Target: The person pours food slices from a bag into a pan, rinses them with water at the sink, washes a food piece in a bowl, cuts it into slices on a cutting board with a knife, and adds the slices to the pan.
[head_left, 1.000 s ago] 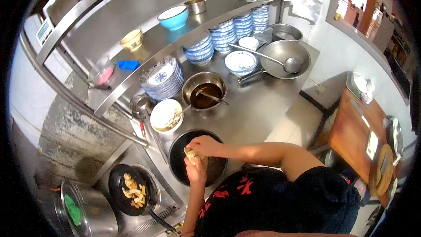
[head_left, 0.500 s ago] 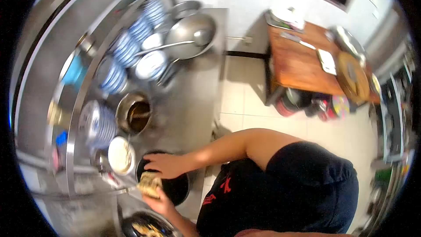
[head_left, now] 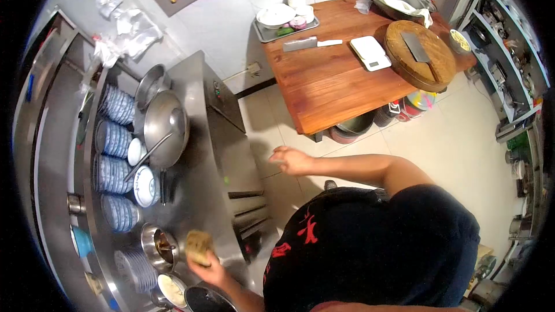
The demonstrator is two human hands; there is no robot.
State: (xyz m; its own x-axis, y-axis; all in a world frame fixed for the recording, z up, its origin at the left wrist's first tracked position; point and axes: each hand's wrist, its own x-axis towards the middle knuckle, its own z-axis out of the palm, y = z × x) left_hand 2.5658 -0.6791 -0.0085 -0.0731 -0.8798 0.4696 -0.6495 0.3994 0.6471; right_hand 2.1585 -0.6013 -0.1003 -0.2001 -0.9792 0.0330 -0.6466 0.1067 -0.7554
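My left hand [head_left: 209, 268] grips a yellowish-brown block-like piece of food [head_left: 199, 247] over the steel counter, just above the dark pot [head_left: 208, 299]. Its fingers wrap round the lower end of the piece. My right hand [head_left: 291, 160] is raised over the floor, between the counter and the wooden table, with its fingers curled together; whether anything small is in them cannot be made out. Left of the food piece stands a steel bowl [head_left: 151, 242] of dark liquid, with a white bowl [head_left: 171, 290] below it.
Stacks of blue-and-white bowls [head_left: 114, 138] and a wok [head_left: 173, 147] with a ladle line the counter [head_left: 196, 196]. The wooden table [head_left: 306, 86] holds a knife [head_left: 300, 44], a white scale [head_left: 371, 53] and a round chopping board [head_left: 399, 46] with a cleaver [head_left: 415, 47].
The view has swung right towards the wooden table. My right hand has left the pot and moved out over the floor. My left hand still holds the food piece, now over the counter.
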